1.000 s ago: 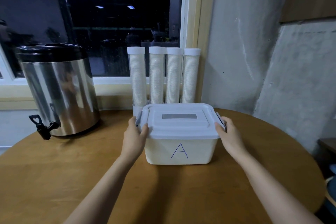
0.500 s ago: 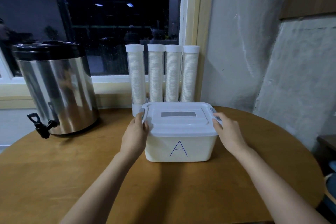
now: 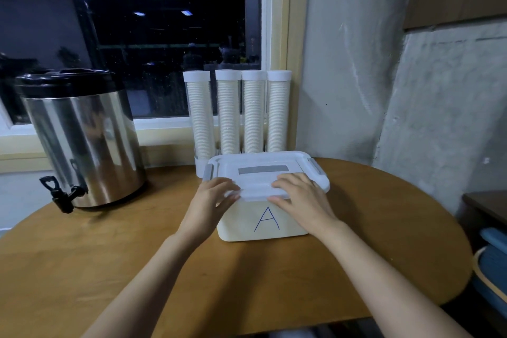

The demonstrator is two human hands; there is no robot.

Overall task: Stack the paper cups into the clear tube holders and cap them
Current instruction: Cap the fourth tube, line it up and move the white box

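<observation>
Both hands at the front edge of the lid (image 3: 263, 163), arms reaching straight ahead.
My right hand (image 3: 300, 196) lays its fingers on top with the thumb under the lip, pinching it. My left hand (image 3: 215, 197) is blurred at the near corner, so I can't tell its grip. The white box (image 3: 290, 225) below my hands has "A" handwritten in blue. Beyond my fingertips four clear tube holders (image 3: 253, 115) stand upright, packed with white paper cups (image 3: 227, 118) and capped white.

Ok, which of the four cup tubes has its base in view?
The leftmost tube; its white base shows left of the lidded box, which hides the other three bases.
</observation>
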